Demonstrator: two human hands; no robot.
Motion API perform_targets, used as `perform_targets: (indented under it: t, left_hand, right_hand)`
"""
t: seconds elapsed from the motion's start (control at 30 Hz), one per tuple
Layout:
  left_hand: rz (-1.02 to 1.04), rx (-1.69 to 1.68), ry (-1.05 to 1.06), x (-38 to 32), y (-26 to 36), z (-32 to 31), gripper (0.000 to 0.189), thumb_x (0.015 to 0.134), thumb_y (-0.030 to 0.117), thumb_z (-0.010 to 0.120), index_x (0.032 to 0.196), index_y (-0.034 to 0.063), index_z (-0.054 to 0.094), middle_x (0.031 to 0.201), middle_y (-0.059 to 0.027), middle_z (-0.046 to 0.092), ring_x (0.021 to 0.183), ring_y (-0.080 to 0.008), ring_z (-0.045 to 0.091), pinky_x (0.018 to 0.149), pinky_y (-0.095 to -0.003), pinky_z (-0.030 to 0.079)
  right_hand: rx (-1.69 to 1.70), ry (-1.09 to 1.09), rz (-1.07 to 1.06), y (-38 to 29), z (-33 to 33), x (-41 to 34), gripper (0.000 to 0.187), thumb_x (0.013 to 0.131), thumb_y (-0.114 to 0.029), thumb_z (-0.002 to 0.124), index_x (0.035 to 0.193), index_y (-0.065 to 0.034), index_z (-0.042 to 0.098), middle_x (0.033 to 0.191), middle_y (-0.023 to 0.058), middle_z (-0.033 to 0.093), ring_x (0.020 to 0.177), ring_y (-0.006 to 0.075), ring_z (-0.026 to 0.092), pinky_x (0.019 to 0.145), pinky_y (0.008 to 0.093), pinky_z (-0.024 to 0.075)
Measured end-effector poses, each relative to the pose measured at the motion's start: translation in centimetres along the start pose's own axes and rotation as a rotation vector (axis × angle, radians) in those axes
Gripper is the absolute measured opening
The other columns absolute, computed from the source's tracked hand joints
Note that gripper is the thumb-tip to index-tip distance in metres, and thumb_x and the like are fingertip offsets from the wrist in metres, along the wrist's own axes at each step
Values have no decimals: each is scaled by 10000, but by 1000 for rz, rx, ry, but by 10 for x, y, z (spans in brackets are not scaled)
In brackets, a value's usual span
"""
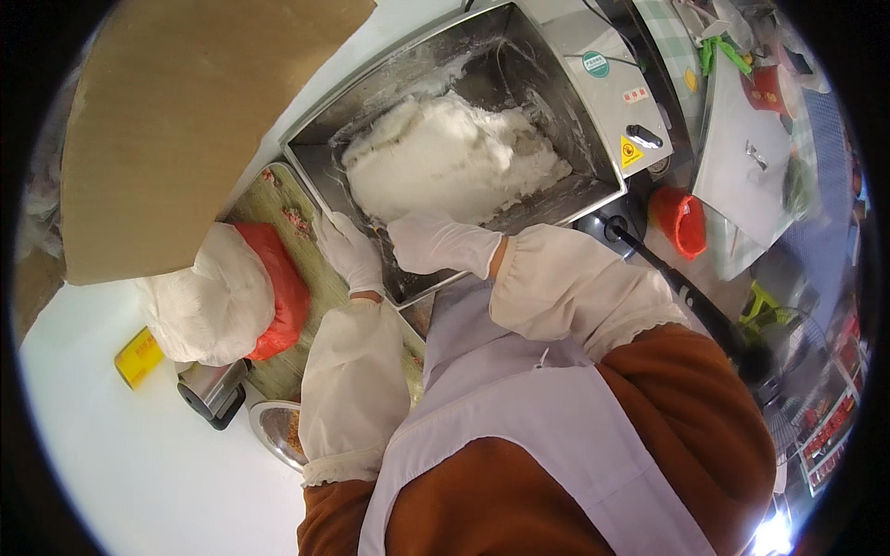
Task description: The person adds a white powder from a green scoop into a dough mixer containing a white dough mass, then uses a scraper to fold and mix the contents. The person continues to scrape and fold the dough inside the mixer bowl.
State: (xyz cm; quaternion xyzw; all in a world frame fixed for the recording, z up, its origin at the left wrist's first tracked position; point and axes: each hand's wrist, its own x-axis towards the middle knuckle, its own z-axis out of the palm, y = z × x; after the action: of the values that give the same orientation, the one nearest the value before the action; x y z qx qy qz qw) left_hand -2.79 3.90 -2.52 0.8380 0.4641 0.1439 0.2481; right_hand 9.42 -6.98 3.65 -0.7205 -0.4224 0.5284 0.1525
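A deep rectangular stainless steel tub [407,52] lies before me, its walls smeared with white residue. Inside it rests a large heap of white dough or moist flour [445,156], smooth on the left and crumbly on the right. My left hand [349,254], in a white glove, lies across the tub's left rim near the front corner with its fingers stretched out. Curled inside the tub's near side is my gloved right hand [441,243], beside the lower edge of the heap. Its fingertips are hidden, so whether it grips anything cannot be told.
A machine housing [619,90] with a black knob adjoins the tub's right side. Cardboard [167,132] overhangs the left, above a white plastic bag [215,299] and a red bag [281,292]. A black pole [667,274] and a fan [786,347] stand at right.
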Motion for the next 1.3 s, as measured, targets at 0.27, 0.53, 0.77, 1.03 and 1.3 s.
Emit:
perform_targets:
  t: [0.27,0.53,0.77,1.03,1.3]
  left_hand:
    - [-4,19,33,0,2,1,490,1022,306,373,1302,-74,504,1398,-264,468,1300,-418,418,1106,-488,284]
    - [30,73,34,0,0,2,467,1021,306,379,1281,-52,531,1373,-265,486,1293,-414,425,1096,-489,294]
    - [7,143,45,-2,-3,4,460,1021,321,380,1303,-10,531,1413,-216,472,1341,-382,394,1116,-518,267]
    - [-15,136,54,-3,-4,6,473,1025,352,370,1329,28,530,1429,-188,470,1363,-363,379,1117,-525,274]
    - [4,172,95,-4,-10,13,466,1023,353,378,1308,27,549,1425,-182,478,1367,-352,380,1117,-521,275]
  right_hand:
    - [-54,-232,39,25,25,-2,291,789,-148,536,962,-3,719,1012,234,688,974,381,663,817,457,525]
    - [-80,-114,-131,59,1,-19,343,814,-206,581,1118,-85,685,1041,160,702,947,341,680,800,426,536]
    - [-20,551,59,82,-55,-91,392,872,-265,587,1255,-186,606,998,143,682,919,371,651,778,465,521]
    - [-275,661,96,112,-69,-138,329,924,-299,572,1234,-203,625,853,176,660,785,359,659,674,438,530]
    - [-541,107,171,135,-98,-145,290,900,-332,534,1062,-150,691,917,169,700,882,356,668,767,465,519]
